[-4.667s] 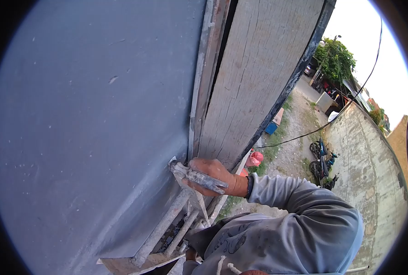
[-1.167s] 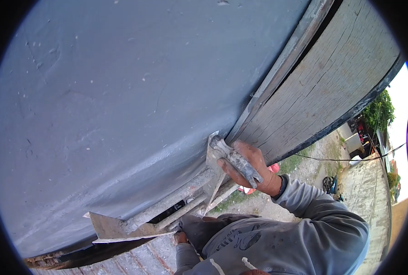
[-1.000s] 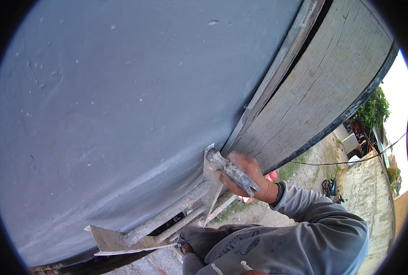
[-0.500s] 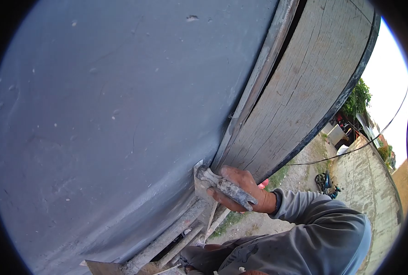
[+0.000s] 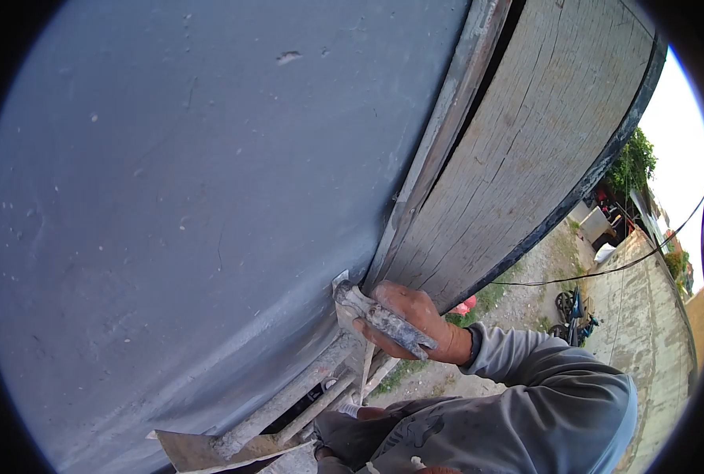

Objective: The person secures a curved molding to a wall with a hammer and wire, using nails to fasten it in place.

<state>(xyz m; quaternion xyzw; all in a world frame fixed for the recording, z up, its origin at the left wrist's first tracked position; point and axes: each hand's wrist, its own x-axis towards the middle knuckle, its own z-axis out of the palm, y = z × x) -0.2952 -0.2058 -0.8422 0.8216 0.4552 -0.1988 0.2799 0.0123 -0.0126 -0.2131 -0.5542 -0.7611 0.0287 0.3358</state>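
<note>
My right hand (image 5: pixel 411 312) is closed round the thick, mortar-crusted handle of a plastering trowel (image 5: pixel 384 316). The trowel's pale blade edge lies close to the smooth grey plastered wall (image 5: pixel 194 197), low beside the wooden frame (image 5: pixel 427 170). Whether the blade touches the wall cannot be made out. A grey sleeve (image 5: pixel 518 355) covers my right arm. At the bottom edge a sliver of skin (image 5: pixel 439 470) shows, perhaps my left hand; its fingers are hidden.
A weathered, cracked wooden panel (image 5: pixel 534 142) stands along the wall's right side. Rough poles (image 5: pixel 289 395) and a board (image 5: pixel 186 450) lie at lower left. Beyond are a motorbike (image 5: pixel 575 316), a concrete wall (image 5: pixel 644 316) and a dark cable (image 5: pixel 605 272).
The view has shifted, so marks on the wall sit lower and further left. My right hand and the trowel appear slightly further left, still by the frame's lower end. The grip is unchanged.
</note>
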